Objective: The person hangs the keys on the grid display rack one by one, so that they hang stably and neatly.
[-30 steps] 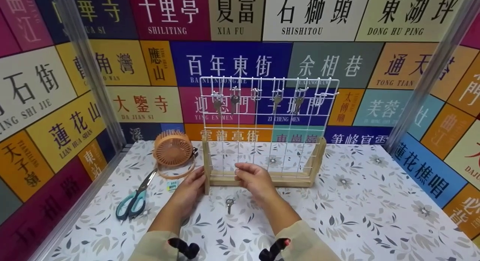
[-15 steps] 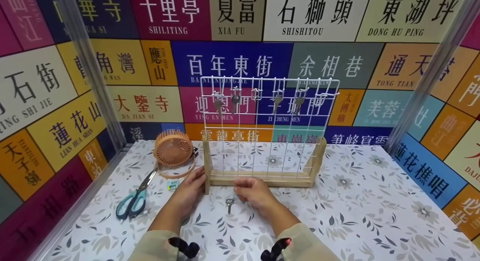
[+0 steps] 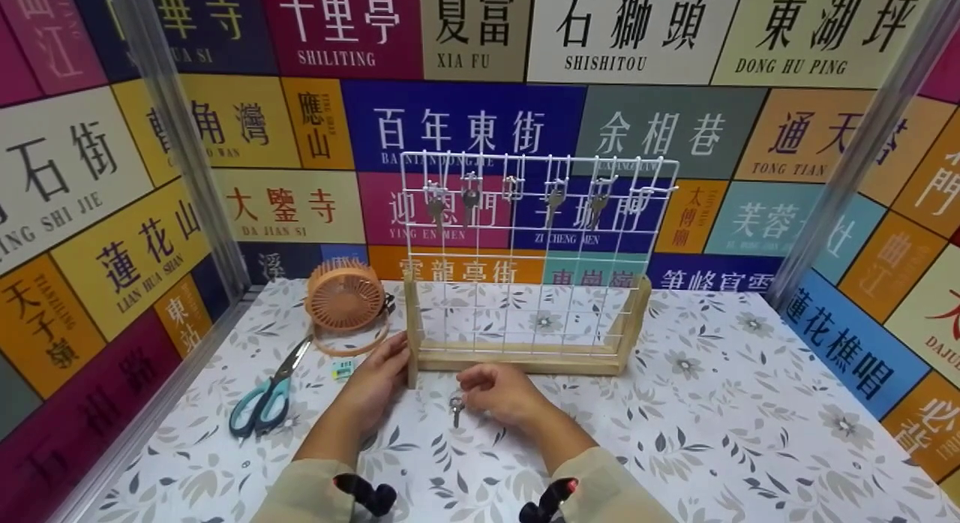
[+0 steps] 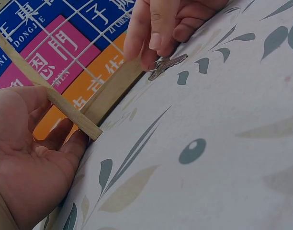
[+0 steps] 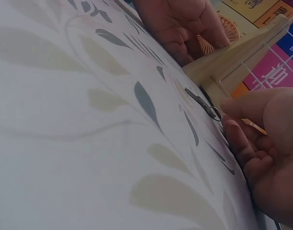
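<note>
A small metal key (image 3: 456, 411) with a ring lies on the patterned tabletop, in front of a white wire grid rack (image 3: 517, 364) with a wooden base. My right hand (image 3: 499, 394) is right beside it; in the right wrist view, thumb and forefinger stand slightly apart at the key's ring (image 5: 216, 114). My left hand (image 3: 379, 377) holds the rack's left wooden post (image 4: 72, 110) near its foot, thumb and fingers against the wood. Several keys hang from hooks along the upper part of the grid, such as a key (image 3: 556, 196) right of centre.
Left of the rack stands an orange fan (image 3: 345, 296). Scissors (image 3: 262, 403) with teal and dark handles lie in front of it, and a small green-and-white item (image 3: 342, 369) sits by my left hand. Printed panels (image 3: 465, 125) wall the table behind and at the sides.
My right hand has come down from in front of the grid to the key on the table. The left hand stays at the post, and the key lies where it was.
</note>
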